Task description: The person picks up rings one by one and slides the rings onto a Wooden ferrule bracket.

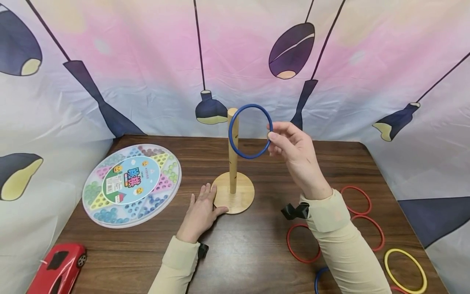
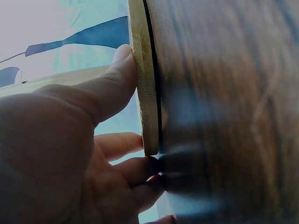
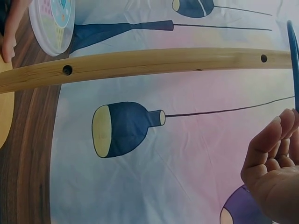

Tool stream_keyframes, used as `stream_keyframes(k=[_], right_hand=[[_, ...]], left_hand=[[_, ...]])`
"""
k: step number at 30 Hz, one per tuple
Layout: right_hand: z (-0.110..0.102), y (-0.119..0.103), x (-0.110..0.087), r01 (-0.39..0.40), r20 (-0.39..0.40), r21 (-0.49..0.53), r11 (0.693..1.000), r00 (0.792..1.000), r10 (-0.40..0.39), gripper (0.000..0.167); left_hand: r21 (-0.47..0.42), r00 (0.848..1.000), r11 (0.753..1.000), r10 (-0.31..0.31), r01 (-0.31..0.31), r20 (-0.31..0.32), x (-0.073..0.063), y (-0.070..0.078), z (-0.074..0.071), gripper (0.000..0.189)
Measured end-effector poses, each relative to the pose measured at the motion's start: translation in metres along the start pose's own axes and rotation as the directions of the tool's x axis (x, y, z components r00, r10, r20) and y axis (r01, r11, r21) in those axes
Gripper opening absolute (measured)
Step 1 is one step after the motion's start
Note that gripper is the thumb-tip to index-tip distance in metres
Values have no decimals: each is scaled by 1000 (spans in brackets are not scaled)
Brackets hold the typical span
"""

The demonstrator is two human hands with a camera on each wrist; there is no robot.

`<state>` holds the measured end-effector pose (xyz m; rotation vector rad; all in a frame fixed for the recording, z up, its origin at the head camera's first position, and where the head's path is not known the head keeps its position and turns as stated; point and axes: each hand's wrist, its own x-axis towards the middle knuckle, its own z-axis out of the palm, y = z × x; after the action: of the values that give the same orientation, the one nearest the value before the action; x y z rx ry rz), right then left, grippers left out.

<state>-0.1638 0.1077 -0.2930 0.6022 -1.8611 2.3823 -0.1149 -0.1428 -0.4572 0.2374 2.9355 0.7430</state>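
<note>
In the head view a round wooden base (image 1: 244, 202) carries an upright wooden pole (image 1: 233, 167) near the middle of the table. My left hand (image 1: 198, 214) lies at the base's left edge, thumb against its front and fingers extended along the side. The left wrist view shows the thumb touching the base rim (image 2: 145, 88). My right hand (image 1: 299, 157) pinches a blue ring (image 1: 250, 157) by its right side, raised off the table. The ring's left side crosses in front of the pole's upper part. In the right wrist view the ring (image 3: 294, 60) appears edge-on near the pole (image 3: 154, 65).
Red rings (image 1: 302, 260), a yellow ring (image 1: 398, 250) and a partly hidden blue ring (image 1: 317, 279) lie on the right side. A round marble game board (image 1: 172, 196) is at left, with a red toy car (image 1: 60, 265) nearer. Patterned cloth (image 1: 165, 73) hangs behind the table.
</note>
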Motion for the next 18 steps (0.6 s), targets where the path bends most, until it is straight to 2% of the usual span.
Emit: stream_keyframes(k=[18], right_hand=[[15, -1, 7, 11, -26, 8, 1000, 1000, -11, 23]], left_hand=[[-3, 1000, 1000, 11, -11, -9, 0, 0, 1, 85]])
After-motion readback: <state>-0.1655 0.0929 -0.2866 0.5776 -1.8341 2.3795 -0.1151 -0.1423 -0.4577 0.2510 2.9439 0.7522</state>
